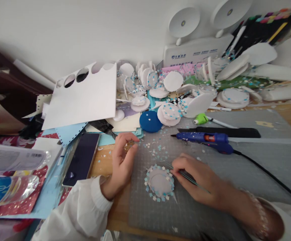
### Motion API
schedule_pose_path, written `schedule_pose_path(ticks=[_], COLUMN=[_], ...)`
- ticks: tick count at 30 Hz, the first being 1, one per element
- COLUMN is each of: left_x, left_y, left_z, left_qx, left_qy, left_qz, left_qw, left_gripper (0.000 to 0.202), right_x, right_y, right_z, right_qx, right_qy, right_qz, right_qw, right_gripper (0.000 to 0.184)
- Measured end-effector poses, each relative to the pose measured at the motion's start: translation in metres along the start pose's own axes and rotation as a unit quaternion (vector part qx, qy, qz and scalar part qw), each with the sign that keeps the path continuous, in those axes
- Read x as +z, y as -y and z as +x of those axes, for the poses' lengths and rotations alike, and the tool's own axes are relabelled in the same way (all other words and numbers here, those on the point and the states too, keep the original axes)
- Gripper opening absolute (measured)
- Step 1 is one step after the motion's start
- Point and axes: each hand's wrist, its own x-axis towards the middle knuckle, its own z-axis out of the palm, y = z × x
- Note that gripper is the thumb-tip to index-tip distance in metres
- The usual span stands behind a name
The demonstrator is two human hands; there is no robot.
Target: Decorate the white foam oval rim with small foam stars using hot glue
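Observation:
My right hand (194, 174) is closed round thin, teal-tinted tweezers (190, 179), whose tips point at the upper right edge of a white foam disc (159, 182). Small white and pale blue flowers ring the disc, which lies flat on the grey cutting mat (150, 214). At the mat's left edge rests my left hand (124, 155), empty, thumb and fingers apart. Loose flowers (157, 150) are scattered on the mat between the hands. Whether the tweezers grip a flower is too small to tell.
Behind my right hand lie a blue hot glue gun (203, 137), its black cord (268, 167) and a black cutter (230, 132). Decorated white discs (170, 113) and a blue disc (150, 121) crowd the back. A phone (81, 160) and a plastic bottle (12, 189) lie left.

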Motion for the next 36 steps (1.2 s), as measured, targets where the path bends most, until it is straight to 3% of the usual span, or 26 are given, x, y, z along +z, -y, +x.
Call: schedule_pose_path(ticks=[5, 9, 12, 20, 36], left_x=[0.000, 0.001, 0.002, 0.005, 0.003], left_y=[-0.008, -0.014, -0.016, -0.015, -0.017], left_z=[0.001, 0.001, 0.000, -0.001, 0.000], left_qx=[0.017, 0.047, 0.068, 0.079, 0.092], left_qy=[0.072, 0.167, 0.206, 0.212, 0.241], left_qz=[0.018, 0.039, 0.024, -0.041, -0.033], left_qw=[0.997, 0.984, 0.976, 0.973, 0.966], left_gripper=[0.013, 0.014, 0.013, 0.003, 0.006], right_x=[-0.003, -0.005, -0.006, -0.004, -0.005], right_y=[-0.001, 0.002, 0.007, 0.013, 0.014], right_z=[-0.002, -0.002, 0.000, 0.000, -0.002], right_qx=[0.000, 0.044, 0.072, 0.080, 0.074], right_qy=[-0.063, -0.116, -0.136, -0.100, -0.079], right_qz=[0.045, 0.145, 0.202, 0.257, 0.277], right_qw=[0.997, 0.982, 0.967, 0.958, 0.955], right_gripper=[0.018, 0.017, 0.016, 0.019, 0.020])
